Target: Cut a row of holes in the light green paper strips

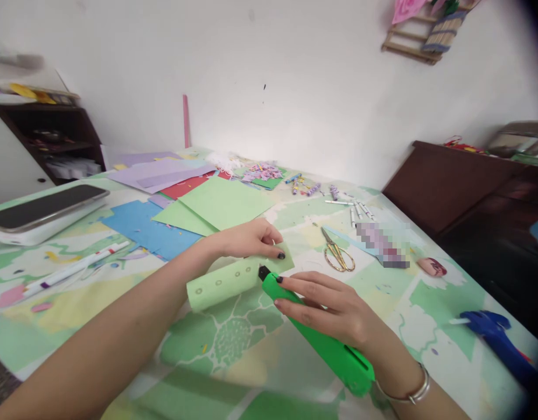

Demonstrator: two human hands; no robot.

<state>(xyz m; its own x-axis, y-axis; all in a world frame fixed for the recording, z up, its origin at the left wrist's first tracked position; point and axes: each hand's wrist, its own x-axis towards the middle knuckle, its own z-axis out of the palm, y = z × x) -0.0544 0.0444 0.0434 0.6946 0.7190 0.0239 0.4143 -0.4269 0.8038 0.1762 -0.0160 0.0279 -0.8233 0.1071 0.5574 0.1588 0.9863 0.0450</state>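
Note:
A rolled light green paper [225,283] with several small drawn circles lies across the patterned tablecloth. My left hand [251,239] presses on the roll's far side, fingers bent and thumb near its right end. A bright green utility knife [321,344] is gripped in my right hand [328,303], fingers wrapped along its body. Its black tip [264,272] meets the paper just right of the circles. Whether the blade has gone through the paper cannot be made out.
Green sheets [227,201], blue paper [150,227] and purple sheets [159,174] lie behind. Gold-handled scissors [336,254] rest right of centre. A blue glue gun [492,332] is at the right edge, a phone [45,205] on a white box at left.

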